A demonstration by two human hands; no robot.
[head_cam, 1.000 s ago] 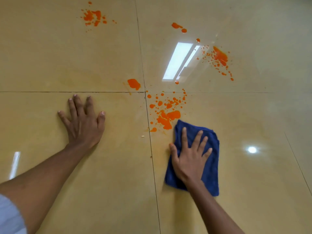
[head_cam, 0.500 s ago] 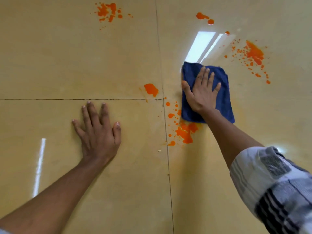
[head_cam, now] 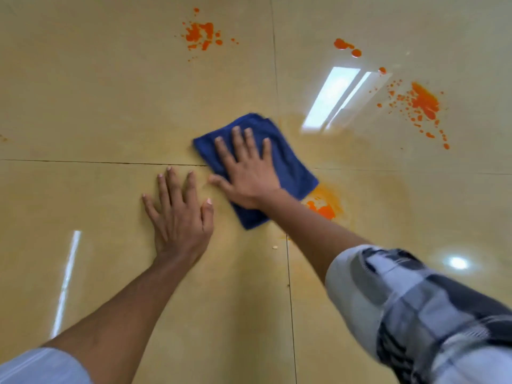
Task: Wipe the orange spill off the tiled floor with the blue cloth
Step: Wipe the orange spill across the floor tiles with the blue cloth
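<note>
A folded blue cloth (head_cam: 291,164) lies flat on the glossy beige tiled floor (head_cam: 97,106), over the crossing of the grout lines. My right hand (head_cam: 246,173) presses down on it with fingers spread. My left hand (head_cam: 180,214) rests flat on the bare tile just left of the cloth, fingers apart, holding nothing. A smeared orange patch (head_cam: 322,206) shows at the cloth's lower right corner, beside my right forearm. More orange spill lies farther off: a splatter at top centre (head_cam: 201,36), two blobs (head_cam: 345,47) and a large splatter at the right (head_cam: 424,102).
A faint wet orange film (head_cam: 360,156) spreads over the tile right of the cloth. A small pale crumb (head_cam: 274,247) lies near the vertical grout line. Ceiling lights reflect off the floor (head_cam: 332,98). My checked sleeve (head_cam: 415,306) fills the lower right.
My right hand has swept the cloth left and towards me, from beside the light reflection to the grout crossing. The orange blob and drops there are gone or smeared. My left hand stays planted.
</note>
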